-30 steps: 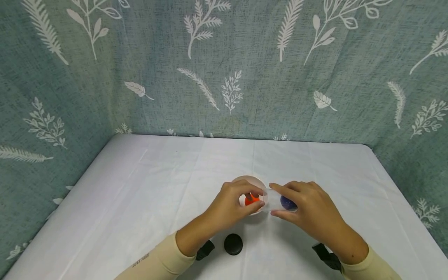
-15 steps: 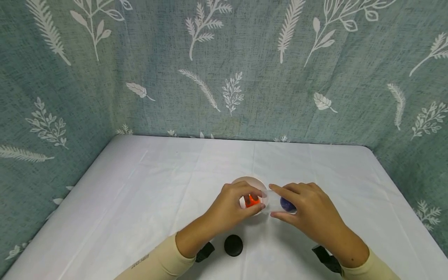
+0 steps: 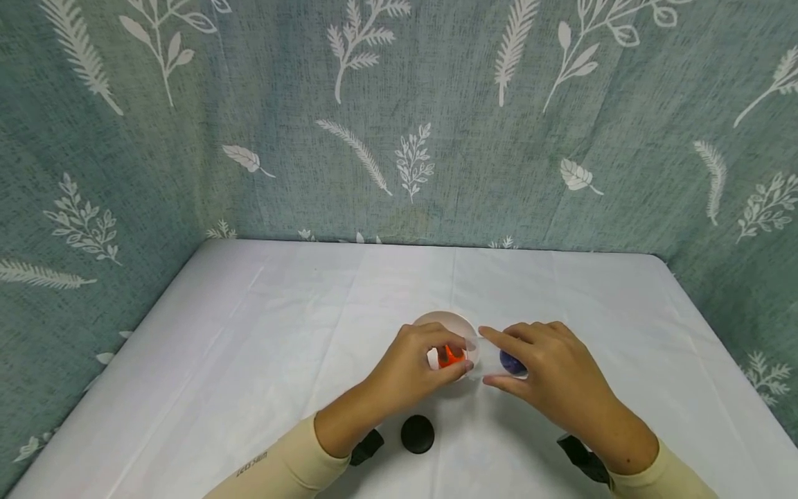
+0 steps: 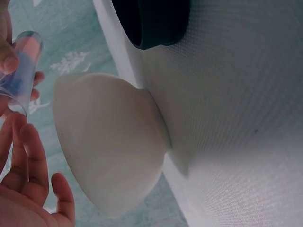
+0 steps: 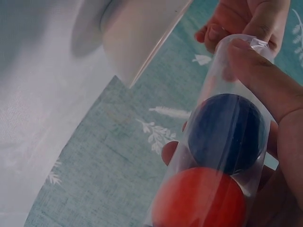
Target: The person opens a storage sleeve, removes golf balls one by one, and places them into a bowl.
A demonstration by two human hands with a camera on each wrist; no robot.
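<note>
Head view, hands [image 3: 492, 367] holding clear tube [image 3: 492, 362] at bowl [image 3: 444, 323] rim, table mid-front

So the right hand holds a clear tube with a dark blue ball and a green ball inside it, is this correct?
Not quite. The right hand does hold the clear tube, and a dark blue ball is inside, but the second ball is orange-red, not green. The right wrist view shows this.

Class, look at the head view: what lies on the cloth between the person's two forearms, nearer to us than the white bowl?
A round black cap lies there alone on the white tablecloth, nearer the left sleeve, below the bowl.
</note>
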